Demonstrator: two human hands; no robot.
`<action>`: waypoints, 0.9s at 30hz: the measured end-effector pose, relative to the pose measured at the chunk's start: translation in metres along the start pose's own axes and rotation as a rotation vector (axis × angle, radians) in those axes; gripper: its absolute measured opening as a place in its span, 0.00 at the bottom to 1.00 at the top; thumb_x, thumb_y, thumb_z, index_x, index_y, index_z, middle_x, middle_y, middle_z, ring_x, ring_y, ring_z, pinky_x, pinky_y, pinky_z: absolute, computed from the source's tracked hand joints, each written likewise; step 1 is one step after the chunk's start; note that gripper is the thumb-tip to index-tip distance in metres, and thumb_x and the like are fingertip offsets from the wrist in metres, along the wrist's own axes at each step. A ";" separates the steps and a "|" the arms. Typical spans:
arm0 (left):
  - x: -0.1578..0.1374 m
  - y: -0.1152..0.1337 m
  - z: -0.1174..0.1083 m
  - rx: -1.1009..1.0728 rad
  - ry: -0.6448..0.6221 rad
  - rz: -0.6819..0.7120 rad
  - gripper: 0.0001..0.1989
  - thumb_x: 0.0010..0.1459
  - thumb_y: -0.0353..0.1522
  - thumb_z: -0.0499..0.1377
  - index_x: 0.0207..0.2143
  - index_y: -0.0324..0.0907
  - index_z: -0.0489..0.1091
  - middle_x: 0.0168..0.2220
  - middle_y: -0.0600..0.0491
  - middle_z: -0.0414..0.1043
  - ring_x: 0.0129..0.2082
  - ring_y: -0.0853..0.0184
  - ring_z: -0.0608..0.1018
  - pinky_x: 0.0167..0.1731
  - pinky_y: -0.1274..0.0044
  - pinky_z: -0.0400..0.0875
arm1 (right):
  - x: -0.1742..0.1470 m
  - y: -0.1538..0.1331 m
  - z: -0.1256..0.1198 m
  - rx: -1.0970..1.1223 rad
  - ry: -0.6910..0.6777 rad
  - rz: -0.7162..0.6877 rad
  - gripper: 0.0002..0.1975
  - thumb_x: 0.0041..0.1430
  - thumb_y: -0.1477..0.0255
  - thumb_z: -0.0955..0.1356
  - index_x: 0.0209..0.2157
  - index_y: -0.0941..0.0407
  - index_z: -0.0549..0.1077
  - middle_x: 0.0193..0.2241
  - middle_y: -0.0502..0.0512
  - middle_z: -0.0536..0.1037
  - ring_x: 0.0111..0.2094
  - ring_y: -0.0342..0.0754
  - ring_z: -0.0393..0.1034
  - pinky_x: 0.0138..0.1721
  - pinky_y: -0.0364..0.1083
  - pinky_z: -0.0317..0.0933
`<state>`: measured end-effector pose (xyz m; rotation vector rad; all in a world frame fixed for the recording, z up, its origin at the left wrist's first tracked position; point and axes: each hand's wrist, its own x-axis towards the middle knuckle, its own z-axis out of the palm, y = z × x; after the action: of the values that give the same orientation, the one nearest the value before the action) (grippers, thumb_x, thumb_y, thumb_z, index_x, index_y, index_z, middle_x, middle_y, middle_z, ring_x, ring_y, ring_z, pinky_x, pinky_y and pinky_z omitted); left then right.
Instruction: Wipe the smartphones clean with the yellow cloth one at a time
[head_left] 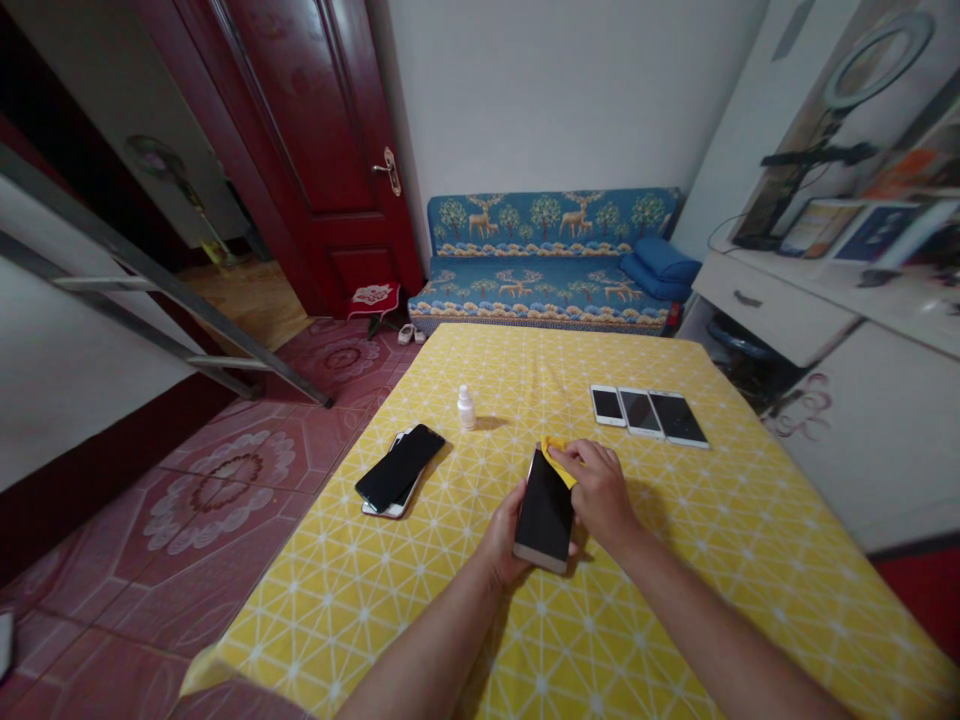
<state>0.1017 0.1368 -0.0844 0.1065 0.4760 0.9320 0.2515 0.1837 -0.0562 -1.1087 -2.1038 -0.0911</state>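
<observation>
Head view: the white bottle [466, 408] stands upright on the yellow, white-lined tabletop [337, 610], and every place below is given from it. To its right and nearer the person, the dark-screened phone [544, 515] is held up at a slant in the left hand [506, 540]. That hand's fingers are clamped on the phone, the thumb along its left edge and fingertips showing at its lower right edge. The right hand [598, 490], farther right of the bottle, has its fingers closed on the yellow cloth [556, 460], which touches the upper part of the phone's screen.

To the left of the bottle and nearer the person, a black phone [403, 465] lies slantwise on top of a white-edged phone [400, 508], covering most of it. Well to the right of the bottle, three white-framed phones [640, 413] lie side by side, screens up, the smallest being the one closest to the bottle.

Past the bottle, beyond the far edge, is the blue sofa [517, 268] with its deer-and-tree pattern. Beyond the bottle to the left are a red door [322, 130] and a small red-topped stool [373, 297]. Far to the bottle's right stands a white cabinet [885, 430], with a ring light [844, 90] above it.
</observation>
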 end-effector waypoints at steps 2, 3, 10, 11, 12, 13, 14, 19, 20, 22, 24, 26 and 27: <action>0.000 0.001 -0.001 -0.007 -0.018 -0.015 0.22 0.63 0.43 0.53 0.45 0.31 0.72 0.39 0.40 0.78 0.35 0.56 0.80 0.35 0.64 0.74 | -0.001 -0.001 -0.001 -0.039 -0.003 0.023 0.27 0.52 0.88 0.60 0.48 0.52 0.76 0.35 0.56 0.72 0.39 0.50 0.64 0.39 0.50 0.56; 0.000 0.001 -0.002 -0.013 -0.019 -0.014 0.23 0.62 0.43 0.54 0.45 0.31 0.72 0.39 0.39 0.78 0.35 0.56 0.80 0.36 0.63 0.74 | -0.003 -0.002 -0.002 -0.053 -0.009 0.023 0.27 0.53 0.88 0.60 0.48 0.52 0.76 0.34 0.56 0.72 0.38 0.50 0.63 0.39 0.50 0.56; 0.002 0.003 -0.001 -0.047 0.070 0.023 0.22 0.62 0.42 0.53 0.42 0.30 0.73 0.35 0.41 0.79 0.36 0.58 0.80 0.42 0.67 0.72 | -0.031 -0.026 -0.013 0.000 -0.043 -0.165 0.21 0.56 0.87 0.61 0.44 0.53 0.76 0.33 0.55 0.73 0.37 0.50 0.64 0.38 0.50 0.56; 0.002 0.003 0.000 -0.047 0.061 0.025 0.23 0.63 0.42 0.52 0.41 0.29 0.74 0.35 0.41 0.79 0.37 0.58 0.80 0.43 0.68 0.72 | -0.035 -0.030 -0.015 0.014 -0.056 -0.181 0.20 0.57 0.86 0.61 0.44 0.53 0.76 0.33 0.55 0.73 0.36 0.49 0.64 0.38 0.49 0.56; 0.001 0.003 0.001 -0.045 0.043 0.019 0.23 0.63 0.42 0.52 0.41 0.29 0.74 0.36 0.40 0.79 0.37 0.58 0.80 0.44 0.70 0.71 | -0.040 -0.034 -0.017 0.028 -0.072 -0.193 0.19 0.58 0.85 0.62 0.44 0.53 0.76 0.32 0.55 0.73 0.36 0.49 0.64 0.37 0.49 0.56; 0.001 0.003 0.001 -0.041 0.017 0.013 0.24 0.63 0.43 0.51 0.42 0.28 0.74 0.38 0.39 0.78 0.38 0.59 0.80 0.44 0.71 0.71 | -0.045 -0.038 -0.019 0.042 -0.095 -0.204 0.18 0.59 0.84 0.62 0.44 0.54 0.76 0.32 0.55 0.73 0.35 0.49 0.64 0.38 0.50 0.56; 0.001 0.004 0.001 -0.035 -0.016 0.006 0.26 0.64 0.43 0.50 0.43 0.27 0.73 0.39 0.38 0.78 0.39 0.59 0.80 0.44 0.71 0.71 | -0.050 -0.042 -0.021 0.057 -0.117 -0.216 0.17 0.60 0.83 0.62 0.44 0.54 0.75 0.32 0.56 0.73 0.36 0.49 0.64 0.39 0.50 0.57; -0.001 0.004 -0.001 0.016 -0.103 -0.023 0.34 0.63 0.48 0.48 0.50 0.23 0.70 0.45 0.33 0.76 0.42 0.55 0.79 0.47 0.69 0.69 | -0.065 -0.057 -0.030 0.095 -0.193 -0.271 0.17 0.60 0.84 0.61 0.45 0.55 0.75 0.33 0.56 0.74 0.36 0.50 0.64 0.39 0.50 0.58; -0.001 0.004 -0.001 0.021 -0.098 -0.027 0.34 0.62 0.48 0.48 0.50 0.23 0.70 0.45 0.33 0.76 0.43 0.54 0.79 0.47 0.68 0.69 | -0.066 -0.058 -0.031 0.099 -0.200 -0.282 0.18 0.60 0.84 0.61 0.45 0.54 0.75 0.33 0.56 0.74 0.36 0.49 0.64 0.39 0.50 0.58; -0.002 0.004 0.000 0.017 -0.090 -0.030 0.34 0.62 0.48 0.48 0.50 0.22 0.70 0.45 0.33 0.76 0.43 0.54 0.79 0.46 0.69 0.69 | -0.064 -0.058 -0.031 0.110 -0.204 -0.294 0.18 0.60 0.84 0.61 0.44 0.54 0.75 0.33 0.56 0.74 0.37 0.49 0.64 0.40 0.50 0.59; -0.002 0.003 0.000 0.000 -0.072 -0.024 0.31 0.63 0.46 0.49 0.47 0.24 0.72 0.42 0.35 0.77 0.40 0.57 0.80 0.44 0.71 0.70 | -0.058 -0.051 -0.028 0.109 -0.178 -0.288 0.16 0.60 0.83 0.62 0.43 0.54 0.75 0.33 0.56 0.74 0.37 0.49 0.64 0.41 0.51 0.58; -0.001 0.002 0.000 -0.010 -0.030 -0.008 0.26 0.63 0.44 0.51 0.44 0.27 0.73 0.38 0.39 0.78 0.36 0.61 0.80 0.40 0.73 0.71 | -0.049 -0.040 -0.023 0.083 -0.137 -0.264 0.15 0.60 0.83 0.63 0.43 0.54 0.75 0.33 0.56 0.74 0.37 0.50 0.64 0.41 0.50 0.58; 0.000 0.001 -0.001 -0.011 -0.003 0.003 0.24 0.63 0.43 0.51 0.42 0.29 0.74 0.36 0.41 0.79 0.34 0.61 0.80 0.38 0.73 0.72 | -0.043 -0.033 -0.021 0.063 -0.114 -0.248 0.15 0.59 0.83 0.64 0.44 0.54 0.75 0.33 0.56 0.74 0.37 0.50 0.64 0.40 0.50 0.57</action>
<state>0.1004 0.1376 -0.0847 0.0985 0.4677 0.9376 0.2547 0.1260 -0.0600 -0.8293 -2.3220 -0.0805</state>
